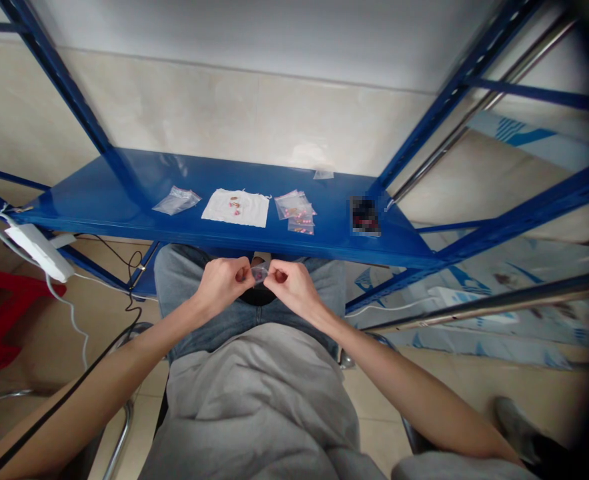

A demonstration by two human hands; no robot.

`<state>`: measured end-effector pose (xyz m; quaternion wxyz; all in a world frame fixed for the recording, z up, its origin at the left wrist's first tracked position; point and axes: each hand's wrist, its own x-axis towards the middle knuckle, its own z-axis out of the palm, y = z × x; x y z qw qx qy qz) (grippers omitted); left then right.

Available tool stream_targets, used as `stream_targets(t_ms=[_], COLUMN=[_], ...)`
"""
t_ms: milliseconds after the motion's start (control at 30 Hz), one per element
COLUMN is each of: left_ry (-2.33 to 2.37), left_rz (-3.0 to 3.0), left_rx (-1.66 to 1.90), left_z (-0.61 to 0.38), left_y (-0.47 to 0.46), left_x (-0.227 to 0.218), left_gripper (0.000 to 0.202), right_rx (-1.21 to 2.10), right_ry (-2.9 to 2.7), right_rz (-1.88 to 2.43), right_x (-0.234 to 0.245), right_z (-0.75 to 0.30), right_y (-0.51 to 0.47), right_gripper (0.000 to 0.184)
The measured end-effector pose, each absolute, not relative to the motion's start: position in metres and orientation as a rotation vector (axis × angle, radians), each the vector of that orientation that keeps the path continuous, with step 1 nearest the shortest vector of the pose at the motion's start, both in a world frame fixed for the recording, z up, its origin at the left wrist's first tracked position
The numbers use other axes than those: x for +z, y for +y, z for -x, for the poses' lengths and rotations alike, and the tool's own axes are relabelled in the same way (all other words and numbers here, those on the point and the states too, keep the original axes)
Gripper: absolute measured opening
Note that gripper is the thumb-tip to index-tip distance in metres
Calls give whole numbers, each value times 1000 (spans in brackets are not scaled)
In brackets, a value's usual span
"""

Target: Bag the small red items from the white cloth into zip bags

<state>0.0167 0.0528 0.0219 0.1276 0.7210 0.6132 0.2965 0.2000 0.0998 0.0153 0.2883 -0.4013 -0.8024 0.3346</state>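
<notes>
Between my two hands, above my lap and in front of the shelf edge, is a small clear plastic bag (260, 274) with something small and reddish in it. My left hand (225, 281) pinches one side of the bag and my right hand (293, 285) pinches the other. On the blue shelf (214, 170), a white cloth pouch (213, 208) lies flat with several small pink and gold pieces (235, 205) on it. To its right lie filled clear bags (297, 210) holding pink and gold bits. Left of the pouch is a stack of clear zip bags (177, 200).
A pixelated dark object (365, 215) lies at the shelf's right end. A clear scrap of plastic (323, 174) is near the back edge. Blue uprights (64, 80) frame the shelf. A white power strip (39, 250) with cables hangs at left, near a red stool (4, 320).
</notes>
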Motion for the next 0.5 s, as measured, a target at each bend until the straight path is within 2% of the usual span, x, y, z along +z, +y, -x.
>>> stream_targets(t_ms=[67,133,300,500], left_ry=[1729,1644,1602,1631], left_rz=[-2109,-2120,-2164,-2189], left_rx=[869,877,938,925], left_z=[-18,-21,-27,-29], left_y=[52,50,46,46], left_x=[20,16,9,7], left_gripper=[15,17,19,19], right_rx=[863,880,833,706], right_ry=[-2143,-2149,-2241,-2329], right_rz=[1067,1030,1044,1169], right_x=[16,14,4,5], right_z=[-200,-199,-201,-200], right_y=[99,97,100,101], right_gripper=[15,3,29,38])
